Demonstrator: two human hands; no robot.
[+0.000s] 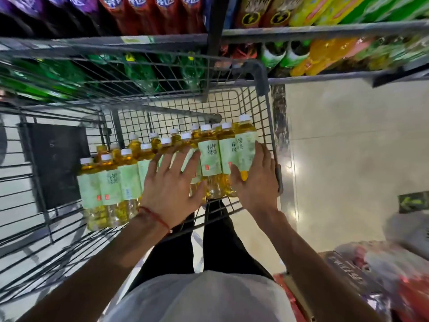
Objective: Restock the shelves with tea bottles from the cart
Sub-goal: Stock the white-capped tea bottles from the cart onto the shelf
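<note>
- While I look down through the head camera, the grey wire-mesh cart (271, 117) stands against the grey metal shelves (325, 31), which are stocked with green, orange and red drink bottles.
- Clear plastic tea bottles (209, 156) with amber liquid, white caps and pale green labels stand upright in rows inside the cart, packed side by side.
- My left hand (171, 184), with a red string bracelet (155, 216) on its wrist, is spread flat with straight fingers over the middle bottles and grips nothing.
- My right hand (255, 182) lies against the rightmost front bottle, fingers straight along its side and thumb on the label; it is not closed around it.
</note>
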